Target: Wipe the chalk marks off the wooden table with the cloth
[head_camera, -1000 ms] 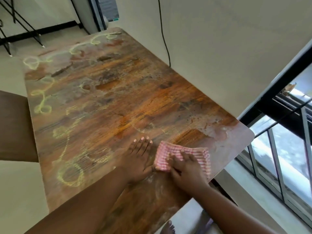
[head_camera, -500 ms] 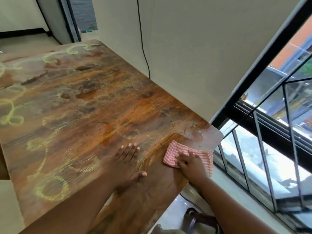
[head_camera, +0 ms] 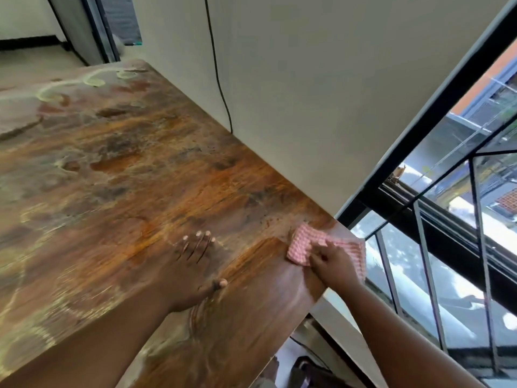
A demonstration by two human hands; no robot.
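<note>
A: Table?
B: Wooden table is running along the wall, chalk marks showing at its far left end.
A: Hands?
B: Left hand is lying flat, fingers spread, near the front edge. Right hand is pressing the checked cloth at the right corner, fingers curled on it.
</note>
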